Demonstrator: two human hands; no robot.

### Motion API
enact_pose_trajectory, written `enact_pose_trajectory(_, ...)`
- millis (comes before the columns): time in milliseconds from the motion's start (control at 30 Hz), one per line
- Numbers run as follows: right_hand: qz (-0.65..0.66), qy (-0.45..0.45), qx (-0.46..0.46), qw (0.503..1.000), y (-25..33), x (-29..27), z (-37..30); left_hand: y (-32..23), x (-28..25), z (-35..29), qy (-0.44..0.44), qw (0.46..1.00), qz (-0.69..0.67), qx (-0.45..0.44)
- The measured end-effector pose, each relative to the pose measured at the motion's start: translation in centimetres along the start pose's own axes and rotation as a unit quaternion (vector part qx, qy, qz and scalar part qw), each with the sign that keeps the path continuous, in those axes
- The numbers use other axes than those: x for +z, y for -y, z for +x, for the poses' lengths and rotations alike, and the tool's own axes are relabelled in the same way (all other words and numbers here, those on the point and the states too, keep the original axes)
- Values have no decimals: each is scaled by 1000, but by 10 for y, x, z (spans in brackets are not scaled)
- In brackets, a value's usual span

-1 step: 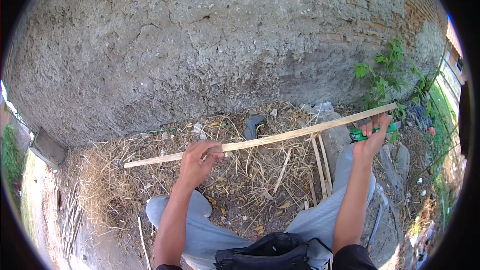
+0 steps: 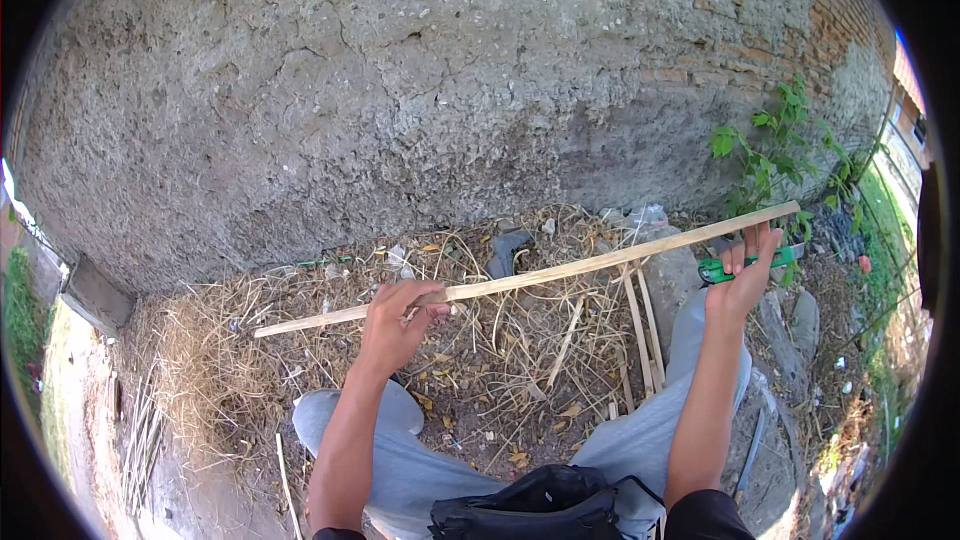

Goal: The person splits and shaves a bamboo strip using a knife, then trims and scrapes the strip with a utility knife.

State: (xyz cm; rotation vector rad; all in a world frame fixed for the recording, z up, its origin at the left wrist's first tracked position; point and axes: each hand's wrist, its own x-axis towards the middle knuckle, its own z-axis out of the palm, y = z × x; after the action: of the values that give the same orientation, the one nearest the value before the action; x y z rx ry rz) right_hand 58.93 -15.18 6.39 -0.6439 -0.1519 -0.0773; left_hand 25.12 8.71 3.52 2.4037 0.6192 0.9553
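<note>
A long, thin bamboo strip (image 2: 560,272) lies slantwise across the view, its right end higher and farther off. My left hand (image 2: 392,328) is closed round it left of the middle, fingers over the top and thumb near its lower edge. Near the strip's right end, my right hand (image 2: 738,285) grips a green utility knife (image 2: 716,270) whose front part points right. The fingertips of that hand reach up to the underside of the strip; whether they press on it I cannot tell.
Straw and shavings (image 2: 220,360) cover the ground before a rough wall (image 2: 400,90). Several cut strips (image 2: 640,325) lean beside my right knee. A dark grey piece (image 2: 508,253) lies by the wall; a leafy plant (image 2: 775,155) grows at right. A black bag (image 2: 530,512) sits at my lap.
The bamboo strip has slid slightly to the right, its right end rising a little. Both hands keep nearly the same place and grip.
</note>
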Motion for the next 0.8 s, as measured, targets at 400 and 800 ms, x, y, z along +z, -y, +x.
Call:
enact_pose_trajectory(400, -210, 113, 122, 963, -13, -5, -26, 14, -2, 25, -117, 975, -177, -66)
enact_pose_trajectory(800, -250, 172, 140, 943, -25, 4, -47, 12, -7, 40, -160, 885, -417, -129)
